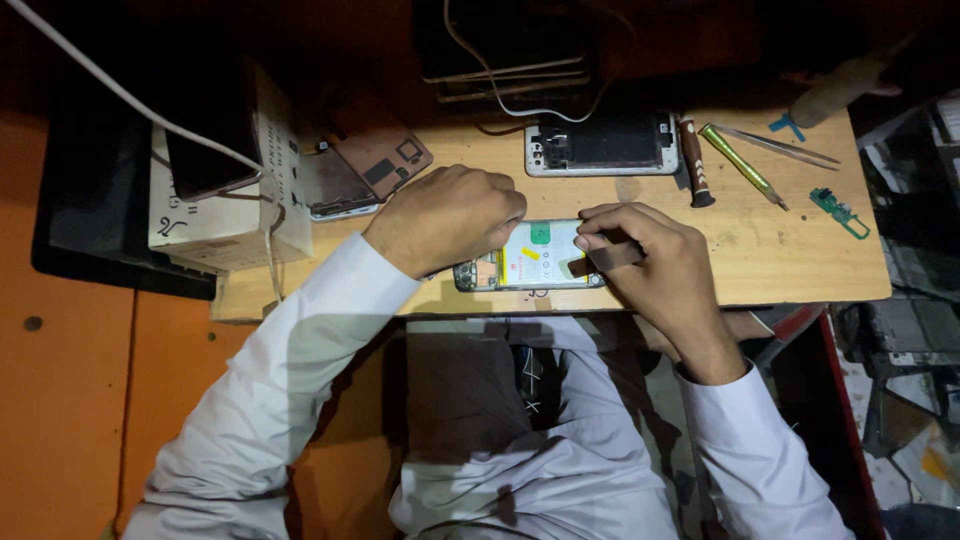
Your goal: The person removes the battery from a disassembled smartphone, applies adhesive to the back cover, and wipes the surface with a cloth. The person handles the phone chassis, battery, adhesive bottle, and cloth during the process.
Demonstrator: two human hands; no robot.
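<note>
An opened smartphone with its back removed lies flat near the front edge of a wooden table, its pale battery and circuit board exposed. My left hand rests curled over the phone's left end and holds it down. My right hand sits on the phone's right end, thumb and forefinger pinched on a dark flat strip at the battery's edge. Both forearms wear white sleeves.
A second opened phone frame lies at the back of the table. A brown-handled tool, a green-handled screwdriver, tweezers and a small green circuit board lie to the right. Phone back covers and a white box sit at the left.
</note>
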